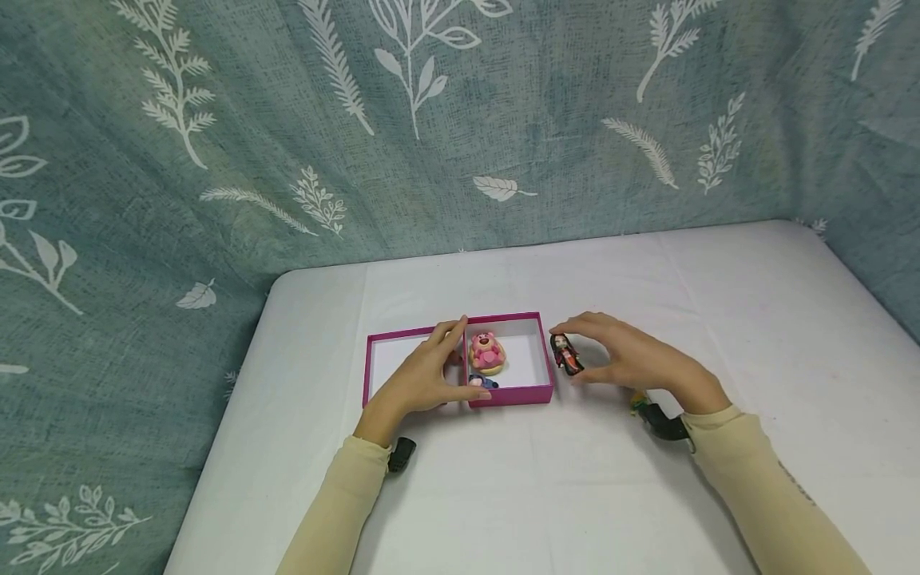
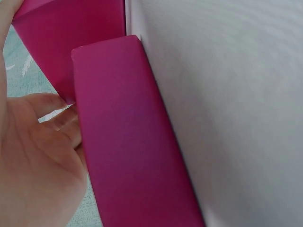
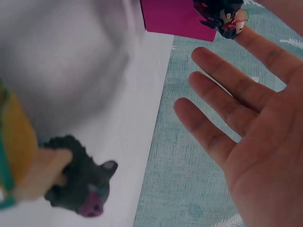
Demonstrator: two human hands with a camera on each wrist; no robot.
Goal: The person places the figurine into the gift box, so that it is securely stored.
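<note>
A magenta box (image 1: 511, 395) with a white inside sits mid-table. My left hand (image 1: 424, 375) holds it across its left end, thumb at the front wall and index finger at the back corner; in the left wrist view its other fingers lie behind the magenta walls. Inside the box are a pink bear figurine (image 1: 487, 351) and a small blue figurine (image 1: 483, 382), which the thumb partly overlaps. Just right of the box, my right hand (image 1: 625, 355) pinches a dark-haired figurine in red and black (image 1: 566, 354) between thumb and index finger, the other fingers spread in the right wrist view.
A matching magenta-rimmed tray (image 1: 391, 363) lies against the box's left, partly behind my left hand. Under my right wrist stand a dark grey animal figurine (image 3: 83, 182) with a pink snout and a blurred yellow and green figure (image 3: 18, 142). A leaf-patterned curtain (image 1: 460, 120) hangs behind the white table (image 1: 561, 495).
</note>
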